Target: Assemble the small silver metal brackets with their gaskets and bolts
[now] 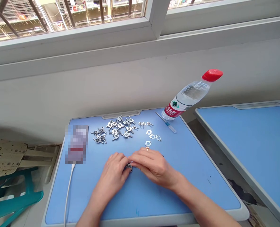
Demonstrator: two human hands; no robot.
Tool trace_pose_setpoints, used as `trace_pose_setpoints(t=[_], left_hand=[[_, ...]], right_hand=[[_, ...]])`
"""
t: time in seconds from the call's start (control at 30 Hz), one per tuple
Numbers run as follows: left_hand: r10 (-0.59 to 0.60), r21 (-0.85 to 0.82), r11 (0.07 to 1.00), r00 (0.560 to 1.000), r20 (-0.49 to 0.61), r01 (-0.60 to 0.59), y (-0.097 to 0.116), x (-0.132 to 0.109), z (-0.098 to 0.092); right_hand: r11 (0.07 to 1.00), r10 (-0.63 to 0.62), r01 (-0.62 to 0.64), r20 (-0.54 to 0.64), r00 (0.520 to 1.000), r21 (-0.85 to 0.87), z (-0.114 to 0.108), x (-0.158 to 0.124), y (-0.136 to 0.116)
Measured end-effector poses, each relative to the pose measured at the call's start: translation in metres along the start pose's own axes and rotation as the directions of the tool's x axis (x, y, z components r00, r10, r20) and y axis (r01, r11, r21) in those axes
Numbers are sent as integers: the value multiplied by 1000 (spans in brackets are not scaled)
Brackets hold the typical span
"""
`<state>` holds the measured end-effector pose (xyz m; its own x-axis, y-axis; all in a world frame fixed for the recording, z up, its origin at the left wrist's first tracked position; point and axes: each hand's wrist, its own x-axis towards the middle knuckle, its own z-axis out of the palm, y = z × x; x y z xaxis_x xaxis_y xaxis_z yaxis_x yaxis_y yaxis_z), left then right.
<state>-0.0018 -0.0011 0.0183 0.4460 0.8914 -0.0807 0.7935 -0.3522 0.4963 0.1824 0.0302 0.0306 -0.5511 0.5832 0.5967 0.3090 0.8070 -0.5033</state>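
Note:
My left hand (113, 172) and my right hand (151, 164) meet at the middle of the blue desk (140, 195). Both pinch one small metal part (129, 166) between their fingertips; most of it is hidden. Behind my hands lies a heap of several small silver metal parts (119, 126). A few flat metal plates (152, 135) lie to the right of the heap, one of them just beyond my right fingers.
A water bottle with a red cap (189, 94) stands at the desk's back right corner, a small blue-handled screwdriver (166, 123) beside it. A blurred-out phone (77, 143) with a white cable (68, 192) lies left. A second blue desk (255, 145) stands right, a teal stool (12, 195) left.

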Motion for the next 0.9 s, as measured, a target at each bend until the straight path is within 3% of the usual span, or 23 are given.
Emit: trace_pose_setpoints(t=[0.17, 0.4, 0.57, 0.73, 0.9], left_hand=[[-19, -20, 1000, 1000, -3, 19, 1, 1, -2], [3, -26, 1000, 1000, -11, -4, 1, 1, -1], [-6, -57, 998, 1000, -15, 6, 0, 0, 0], [25, -106, 994, 998, -50, -30, -1, 0, -1], [32, -61, 998, 999, -44, -35, -3, 1, -1]], right_hand=[[994, -49, 45, 40, 998, 98, -3, 1, -1], [998, 5, 4, -123, 992, 68, 8, -2, 4], [996, -74, 76, -50, 996, 41, 8, -3, 4], [984, -1, -9, 53, 999, 177, -4, -2, 3], [989, 58, -51, -47, 997, 140, -6, -1, 5]])
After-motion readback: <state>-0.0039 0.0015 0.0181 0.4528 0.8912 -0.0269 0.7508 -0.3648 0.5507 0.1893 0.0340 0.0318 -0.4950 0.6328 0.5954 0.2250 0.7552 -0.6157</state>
